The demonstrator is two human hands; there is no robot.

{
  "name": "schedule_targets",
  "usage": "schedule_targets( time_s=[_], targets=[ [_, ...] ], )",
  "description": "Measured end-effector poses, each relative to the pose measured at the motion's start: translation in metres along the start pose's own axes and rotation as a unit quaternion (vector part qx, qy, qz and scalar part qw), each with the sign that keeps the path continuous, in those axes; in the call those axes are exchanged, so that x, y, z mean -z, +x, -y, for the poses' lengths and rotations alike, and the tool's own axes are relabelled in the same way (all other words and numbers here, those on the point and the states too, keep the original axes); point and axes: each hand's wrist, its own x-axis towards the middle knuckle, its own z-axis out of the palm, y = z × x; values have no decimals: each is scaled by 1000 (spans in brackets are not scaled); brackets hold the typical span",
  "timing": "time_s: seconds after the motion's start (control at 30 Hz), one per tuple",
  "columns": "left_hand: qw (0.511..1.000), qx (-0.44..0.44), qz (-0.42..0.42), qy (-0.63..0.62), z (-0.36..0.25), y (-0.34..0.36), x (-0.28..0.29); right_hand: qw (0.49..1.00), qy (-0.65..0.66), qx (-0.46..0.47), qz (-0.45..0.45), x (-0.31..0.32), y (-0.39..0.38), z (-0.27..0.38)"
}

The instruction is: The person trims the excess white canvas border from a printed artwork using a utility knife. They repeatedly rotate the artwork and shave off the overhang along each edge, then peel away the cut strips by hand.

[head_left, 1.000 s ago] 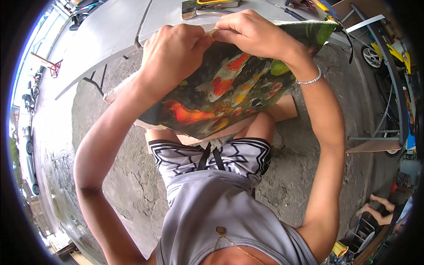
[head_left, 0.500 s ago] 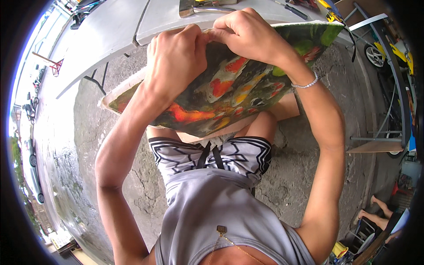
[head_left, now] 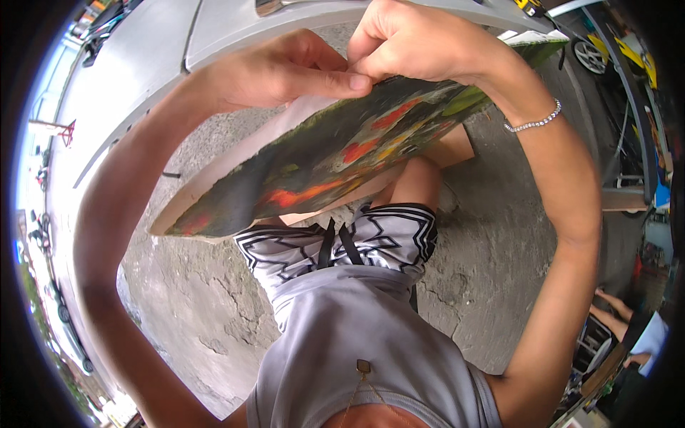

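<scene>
A loose canvas (head_left: 307,167) painted with orange, red and white koi on dark green slants across my lap, its pale unpainted border along the upper side. My left hand (head_left: 275,75) pinches that upper edge, its thumb stretched along the painted face. Right beside it, my right hand (head_left: 421,43) is closed on the same edge, with its fingertips against the left hand's. Whether something small sits between the fingertips is hidden. Under the canvas, a flat tan board (head_left: 457,146) rests near my right knee.
A grey table (head_left: 146,60) with a seam stands just beyond the canvas; part of a tool (head_left: 270,6) lies at its edge. Right of me are a metal frame (head_left: 631,121) and a yellow wheeled vehicle (head_left: 591,55). Another person (head_left: 624,321) is at lower right, over cracked concrete (head_left: 485,285).
My left hand has turned, its thumb now showing along the edge, and its elbow swung outward. The canvas has tipped to a flatter slant, its left corner lower. The view has shifted slightly.
</scene>
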Motion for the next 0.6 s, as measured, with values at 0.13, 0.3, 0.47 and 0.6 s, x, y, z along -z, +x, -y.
schedule_targets(
  time_s=[0.13, 0.3, 0.47, 0.6],
  targets=[
    [968, -25, 121, -218, 19, 12, -9, 997, 75, 7, 34, -8, 1, -15],
    [887, -104, 134, -429, 42, 22, -40, 984, 167, -63, 1, -17, -8, -24],
    [815, -121, 64, -563, 47, 17, -69, 969, 238, -66, 14, 14, 21, -26],
    [802, -193, 46, -564, 50, 18, -80, 943, -202, 125, -232, 33, 89, -35]
  ],
)
